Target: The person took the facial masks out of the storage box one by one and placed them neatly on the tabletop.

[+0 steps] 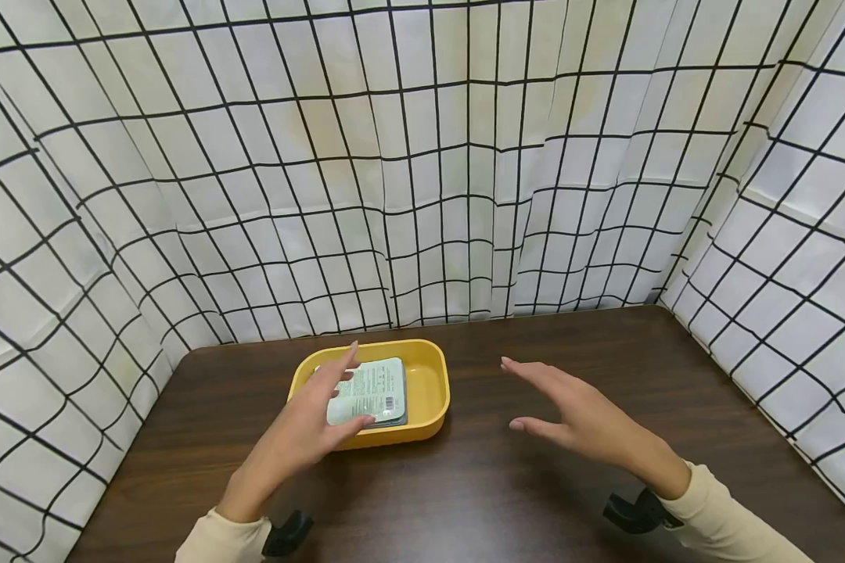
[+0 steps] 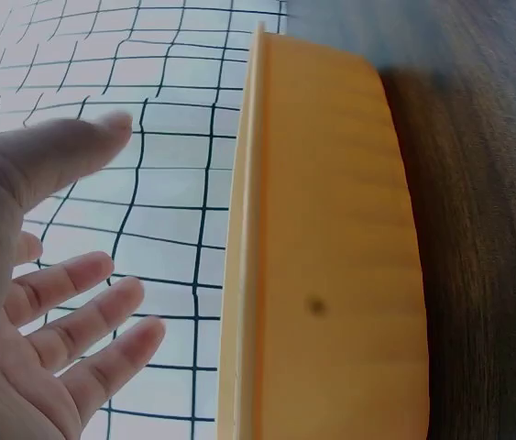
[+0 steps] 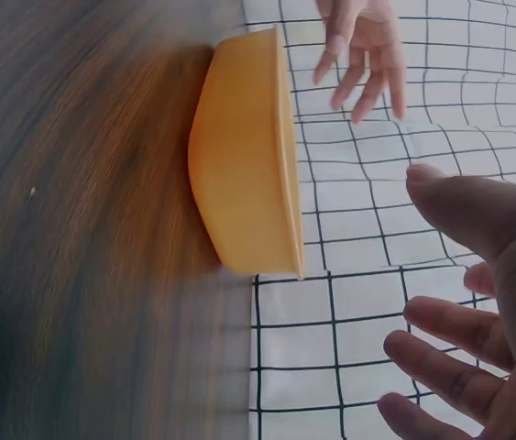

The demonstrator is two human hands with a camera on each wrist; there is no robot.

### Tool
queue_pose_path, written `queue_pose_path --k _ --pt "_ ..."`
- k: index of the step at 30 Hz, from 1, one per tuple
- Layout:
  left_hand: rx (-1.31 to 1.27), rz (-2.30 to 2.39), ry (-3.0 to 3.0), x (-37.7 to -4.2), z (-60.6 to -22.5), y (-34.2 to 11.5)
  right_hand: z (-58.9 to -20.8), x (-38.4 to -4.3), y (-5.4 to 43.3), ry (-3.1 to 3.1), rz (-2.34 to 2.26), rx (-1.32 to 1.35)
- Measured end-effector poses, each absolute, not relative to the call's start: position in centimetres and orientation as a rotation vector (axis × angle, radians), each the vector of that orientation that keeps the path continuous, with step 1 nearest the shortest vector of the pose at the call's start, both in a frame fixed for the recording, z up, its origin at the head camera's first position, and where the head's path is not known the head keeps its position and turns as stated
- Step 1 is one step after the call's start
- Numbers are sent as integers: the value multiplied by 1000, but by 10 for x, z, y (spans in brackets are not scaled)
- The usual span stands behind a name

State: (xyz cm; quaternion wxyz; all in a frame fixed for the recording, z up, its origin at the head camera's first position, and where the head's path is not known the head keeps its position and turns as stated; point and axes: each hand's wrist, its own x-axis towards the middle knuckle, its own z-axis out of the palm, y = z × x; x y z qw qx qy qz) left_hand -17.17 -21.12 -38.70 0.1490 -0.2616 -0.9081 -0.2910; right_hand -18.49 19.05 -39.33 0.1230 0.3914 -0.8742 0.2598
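Observation:
A yellow plastic basket-like tray [image 1: 429,391] sits on the dark wooden table, left of the middle. Inside it, toward its left side, lies a pale green flat package [image 1: 376,391] with small print and a barcode. Over the tray's left part hovers my left hand [image 1: 303,430], fingers spread and holding nothing; it hides part of the package. In the left wrist view the tray's side wall [image 2: 340,238] stands close by the fingers. My right hand [image 1: 577,410] is held in the air to the right of the tray, fingers apart and nothing in them.
White curtains with a black grid [image 1: 429,172] enclose the table at the back and both sides. The brown tabletop [image 1: 451,500] reaches to the curtain. Black straps with a camera mount [image 1: 637,512] sit on both wrists.

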Motion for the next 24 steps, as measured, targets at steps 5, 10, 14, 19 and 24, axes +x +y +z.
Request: queue_pose_path --k 5,10,14,19,24 --pt "-669 -1016 -2644 -177 -385 -220 -391 -189 191 -2492 995 1193" --pt "-547 -1176 -2673 -180 -380 -233 -391 -190 192 -2506 1192 1157" --pt "-402 -1262 -2724 -181 -379 -245 -391 -190 193 -2510 1329 1138" --pt "-272 -1330 -2758 -179 -378 -265 -390 -189 194 -2533 1507 1116" --pt "-182 -1454 -2724 -180 -381 -287 -389 -191 195 -2541 1615 1108"
